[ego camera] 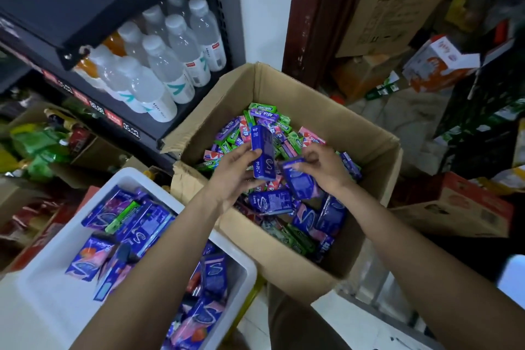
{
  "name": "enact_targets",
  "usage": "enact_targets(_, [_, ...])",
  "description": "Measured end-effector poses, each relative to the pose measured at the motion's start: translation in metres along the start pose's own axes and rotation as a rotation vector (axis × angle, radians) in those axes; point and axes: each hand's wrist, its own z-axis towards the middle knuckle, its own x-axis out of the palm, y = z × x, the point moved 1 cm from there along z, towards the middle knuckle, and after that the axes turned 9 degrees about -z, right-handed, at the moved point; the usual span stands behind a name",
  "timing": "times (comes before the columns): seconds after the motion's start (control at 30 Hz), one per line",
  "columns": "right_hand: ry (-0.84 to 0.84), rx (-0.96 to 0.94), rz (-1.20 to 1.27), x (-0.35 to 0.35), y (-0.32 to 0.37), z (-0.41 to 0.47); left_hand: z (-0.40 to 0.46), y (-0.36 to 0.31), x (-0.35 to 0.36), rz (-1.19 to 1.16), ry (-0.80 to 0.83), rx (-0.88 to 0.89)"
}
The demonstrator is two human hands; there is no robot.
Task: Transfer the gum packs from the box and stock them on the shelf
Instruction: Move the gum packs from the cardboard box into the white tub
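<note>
Cardboard frames the work: an open brown cardboard box (pixel 298 88), heaped with small green, pink and purple gum packs (pixel 264 122), sits at the centre of the head view, and a person reaches into it with both bare arms. The left hand (pixel 235 176) has its fingers curled round a tall blue gum pack (pixel 263 152), holding it upright above the heap, apparently so the printed face can be read or the pack sorted by kind. Just beside it, toward three o'clock, the right hand (pixel 326 167) pinches a second blue gum pack (pixel 298 182), tilted and lifted slightly off the pile, seemingly gathered to go along with the first. At seven o'clock from the box stands a white plastic bin (pixel 51 287) already holding blue and pink packs, which looks like a staging container for sorted stock. At ten o'clock, a black metal shelf (pixel 85 8) carries rows of clear plastic drink bottles (pixel 170 59) behind red price tags (pixel 113 119). No gum is visible on that shelf, and most packs remain in the box, so the transfer appears far from finished.
</note>
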Motion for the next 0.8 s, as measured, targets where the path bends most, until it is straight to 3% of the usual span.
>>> enact_targets(0.13, [-0.130,-0.001,0.448,-0.001,0.057,-0.036,-0.040,-0.009,-0.016,-0.005,0.014,0.121])
enact_targets(0.27, [-0.203,-0.069,0.520,0.026,0.106,-0.083,-0.097,-0.013,-0.055,0.048,-0.039,0.233])
enact_targets(0.4, [-0.125,-0.014,0.635,0.090,0.124,-0.130,-0.157,0.003,-0.109,0.206,-0.071,0.271])
enact_targets(0.6, [-0.101,0.048,0.350,0.180,0.102,-0.171,-0.194,0.051,-0.189,0.954,-0.242,0.268])
enact_targets(0.8, [-0.054,0.027,-0.037,0.223,0.088,-0.188,-0.201,0.093,-0.204,1.416,-0.405,0.187])
